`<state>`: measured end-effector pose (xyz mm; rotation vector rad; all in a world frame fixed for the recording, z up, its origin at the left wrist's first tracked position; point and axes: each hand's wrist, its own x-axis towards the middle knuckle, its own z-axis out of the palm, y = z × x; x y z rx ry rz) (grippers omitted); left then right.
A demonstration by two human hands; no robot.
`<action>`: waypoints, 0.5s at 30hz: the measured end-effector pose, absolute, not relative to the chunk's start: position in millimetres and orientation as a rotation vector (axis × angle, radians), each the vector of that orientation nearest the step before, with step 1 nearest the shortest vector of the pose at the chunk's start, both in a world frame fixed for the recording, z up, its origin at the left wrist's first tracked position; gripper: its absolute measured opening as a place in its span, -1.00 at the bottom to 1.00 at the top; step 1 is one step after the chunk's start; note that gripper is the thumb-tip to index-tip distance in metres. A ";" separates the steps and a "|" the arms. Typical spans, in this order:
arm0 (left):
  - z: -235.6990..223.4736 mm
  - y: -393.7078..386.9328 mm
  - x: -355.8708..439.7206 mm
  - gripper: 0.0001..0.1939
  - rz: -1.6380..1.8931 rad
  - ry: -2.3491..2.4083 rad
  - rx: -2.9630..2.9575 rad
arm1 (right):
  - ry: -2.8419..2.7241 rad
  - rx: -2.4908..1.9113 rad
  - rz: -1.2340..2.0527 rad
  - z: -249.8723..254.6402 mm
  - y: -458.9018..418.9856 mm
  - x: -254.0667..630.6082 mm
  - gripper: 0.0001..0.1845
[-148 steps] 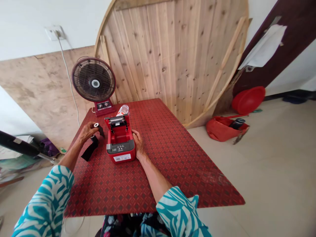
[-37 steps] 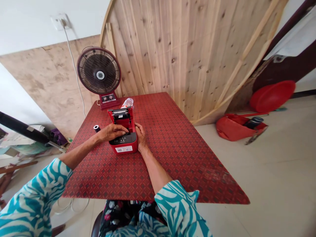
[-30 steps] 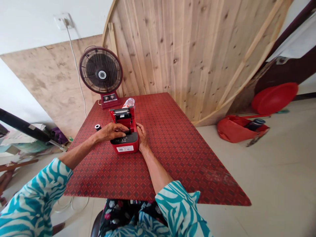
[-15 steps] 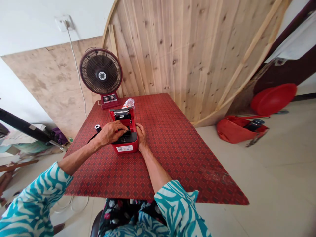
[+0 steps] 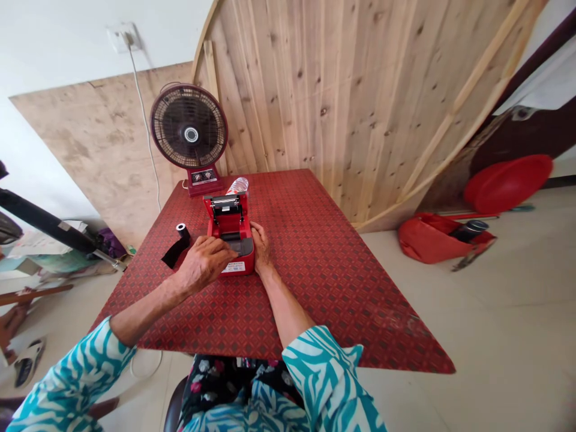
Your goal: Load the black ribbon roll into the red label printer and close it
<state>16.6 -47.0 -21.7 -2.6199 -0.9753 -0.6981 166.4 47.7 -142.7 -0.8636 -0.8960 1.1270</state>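
Note:
A small red-and-black label printer [image 5: 249, 247] sits on the table with its lid [image 5: 226, 206] raised. A dark roll lies in its bay, and a black paper strip [image 5: 234, 245] runs from there over the front panel. My left hand [image 5: 206, 264] is closed at the printer's front left, fingertips pinched at the strip's front end; the exact contact is partly hidden by the fingers. Along the printer's right side, my right hand [image 5: 261, 247] is wrapped and steadies it. Left of the printer, a second black paper roll [image 5: 182, 231] stands upright with its tail unrolled on the table.
A fan [image 5: 191, 135] and a clear plastic bottle [image 5: 239, 185] are behind the printer on the red patterned table [image 5: 342, 300]. A round wooden board [image 5: 342, 90] leans on the wall. On the floor at right are a red bag [image 5: 423, 239] and a red basin [image 5: 508, 183].
One roll has gone from the table into the printer since the oldest frame. Most recently, my left hand moved from the bay toward the front, drawing the strip over the panel. My right hand stayed.

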 end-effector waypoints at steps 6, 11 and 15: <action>-25.5 -54.6 19.2 -0.78 -0.651 -0.997 -2.604 | -0.899 -0.879 1.141 -139.6 44.5 168.7 -0.59; -34.3 -64.4 26.2 -0.72 -0.642 -1.108 -2.544 | -0.946 -0.895 1.137 -124.2 64.7 172.0 -0.58; -36.1 -67.8 29.5 -0.68 -0.655 -1.159 -2.555 | -0.942 -0.883 1.139 -100.9 92.7 172.4 -0.55</action>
